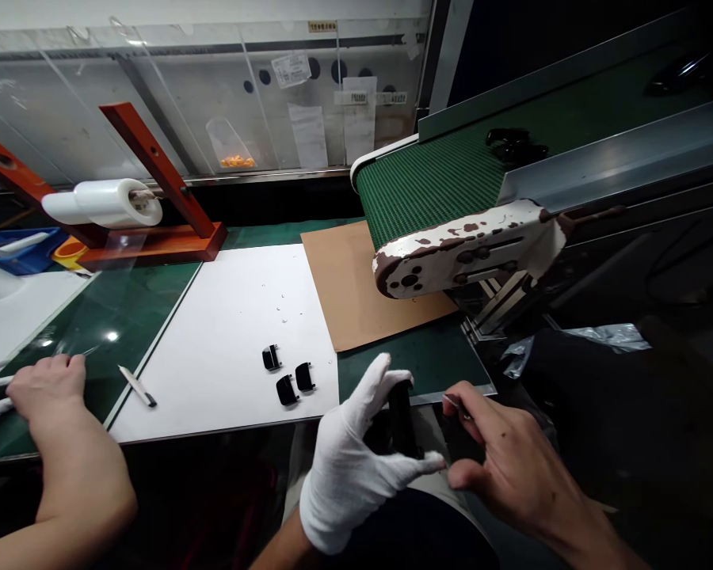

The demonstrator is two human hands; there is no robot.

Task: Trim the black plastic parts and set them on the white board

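My left hand (pixel 356 467), in a white glove, is closed around a small black part (pixel 402 419), held upright just off the table's front edge. My bare right hand (pixel 511 459) sits right beside it, its thumb and forefinger pinching a thin, shiny sliver (pixel 455 404) that I cannot name. That sliver nearly touches the black part. Three similar black parts (pixel 286 378) lie on a white sheet (pixel 231 332) a little ahead and left of my left hand.
Another person's bare hand (pixel 47 388) rests on the green mat at the left, near a small knife (pixel 138 386). A green conveyor belt (pixel 428 186) overhangs a brown cardboard sheet (pixel 350 293). A film roll (pixel 104 203) hangs on an orange stand (pixel 154 237).
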